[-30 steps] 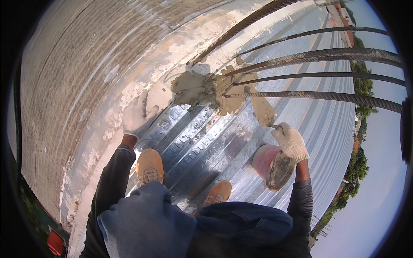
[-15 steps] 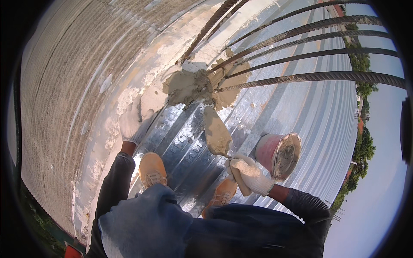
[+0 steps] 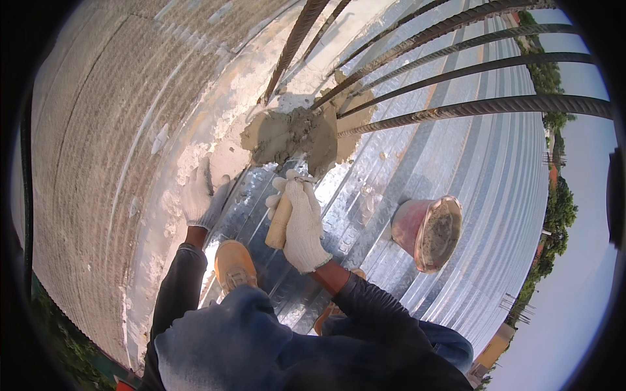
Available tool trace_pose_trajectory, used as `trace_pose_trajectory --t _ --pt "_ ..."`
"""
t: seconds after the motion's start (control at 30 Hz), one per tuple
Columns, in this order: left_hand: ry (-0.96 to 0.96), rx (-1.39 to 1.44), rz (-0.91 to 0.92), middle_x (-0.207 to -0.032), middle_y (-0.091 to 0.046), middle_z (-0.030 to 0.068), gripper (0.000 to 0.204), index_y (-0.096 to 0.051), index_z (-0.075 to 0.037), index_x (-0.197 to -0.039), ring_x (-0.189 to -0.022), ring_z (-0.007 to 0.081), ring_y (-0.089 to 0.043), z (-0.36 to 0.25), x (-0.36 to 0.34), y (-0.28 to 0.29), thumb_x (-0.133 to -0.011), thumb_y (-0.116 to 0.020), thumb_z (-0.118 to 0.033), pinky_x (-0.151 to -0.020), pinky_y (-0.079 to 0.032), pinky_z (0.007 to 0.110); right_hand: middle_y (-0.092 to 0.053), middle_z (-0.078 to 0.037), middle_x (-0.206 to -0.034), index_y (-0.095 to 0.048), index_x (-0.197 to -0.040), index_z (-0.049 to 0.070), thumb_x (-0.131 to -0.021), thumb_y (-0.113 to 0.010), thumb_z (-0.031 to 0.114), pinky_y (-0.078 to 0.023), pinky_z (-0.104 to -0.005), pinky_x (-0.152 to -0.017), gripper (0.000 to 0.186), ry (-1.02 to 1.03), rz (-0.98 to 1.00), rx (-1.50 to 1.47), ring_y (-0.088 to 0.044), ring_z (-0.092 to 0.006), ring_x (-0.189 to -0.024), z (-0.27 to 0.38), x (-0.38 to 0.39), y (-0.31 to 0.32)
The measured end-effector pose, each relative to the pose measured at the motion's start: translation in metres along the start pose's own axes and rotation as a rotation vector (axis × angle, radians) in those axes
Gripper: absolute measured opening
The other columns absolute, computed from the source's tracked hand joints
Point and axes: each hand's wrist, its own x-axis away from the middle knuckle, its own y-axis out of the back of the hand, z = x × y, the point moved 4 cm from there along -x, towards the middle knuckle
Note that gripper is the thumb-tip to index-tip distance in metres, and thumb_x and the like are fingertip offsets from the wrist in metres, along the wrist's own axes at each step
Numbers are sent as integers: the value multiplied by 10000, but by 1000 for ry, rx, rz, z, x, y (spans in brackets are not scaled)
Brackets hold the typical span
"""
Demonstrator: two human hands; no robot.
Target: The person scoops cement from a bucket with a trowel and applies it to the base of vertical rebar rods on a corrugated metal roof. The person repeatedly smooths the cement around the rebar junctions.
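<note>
While the left hand [image 3: 202, 197] lies spread on the left ledge [image 3: 156, 257], the right hand [image 3: 302, 225] clasps a trowel [image 3: 278, 228] by far mortar [image 3: 268, 137]; the tool is probably light, stiff, best held by its handle [image 3: 278, 228].

We are gripping a trowel [image 3: 279, 224] by its rounded, pale wooden handle, which is pointing back toward us and slightly left, while its mortar-coated blade is extending away over the near side of the mortar [image 3: 276, 135]. That mortar is forming a damp-looking, grey-brown, lumpy patch, spreading unevenly around the steel bars [image 3: 476, 109] and onto the ribbed metal decking [image 3: 372, 189].
</note>
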Motion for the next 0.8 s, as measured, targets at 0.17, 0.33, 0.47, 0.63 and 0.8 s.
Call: trace_pose_trajectory --t 0.17,0.33,0.47,0.63,0.8 --pt "-5 -13 -18 -1266 -770 269 816 -606 -70 -1667 -1129 473 -767 3 0 3 -998 -788 -500 -991 -600 581 -719 -17 -1199 -615 -1475 140 -1227 -651 342 -621 -336 -758 321 38 -1 -357 -694 -137 -888 15 -85 -50" --pt "-50 11 -74 -1269 -774 253 776 -637 -29 -1628 -1098 444 -767 -5 -1 -8 -1000 -806 -451 -969 -603 560 -686 19 -1128 -621 -1295 171 -1239 -625 380 -619 -348 -759 217 -2 64 -536 -684 -141 -899 11 -132 -35" --pt "31 -5 -18 -1290 -775 247 767 -640 -33 -1628 -1076 420 -768 2 0 -2 -998 -824 -431 -948 -604 541 -676 12 -1092 -615 -1250 178 -1247 -607 396 -620 -367 -754 218 17 13 -622 -679 -144 -884 -3 -120 -46" --pt "-17 -1 -41 -1228 -770 230 762 -646 -46 -1624 -999 411 -761 -1 -3 -2 -1007 -828 -454 -918 -598 548 -682 7 -1083 -617 -1252 175 -1251 -601 372 -624 -377 -757 199 37 -84 -689 -680 -150 -880 -11 -106 -64" --pt "-42 17 -39 -1217 -763 214 771 -627 -20 -1641 -939 376 -764 -3 -1 -9 -1011 -836 -411 -871 -595 513 -699 -11 -1096 -631 -1318 159 -1242 -628 349 -633 -382 -763 204 46 -77 -695 -701 -163 -893 -40 -79 -60"
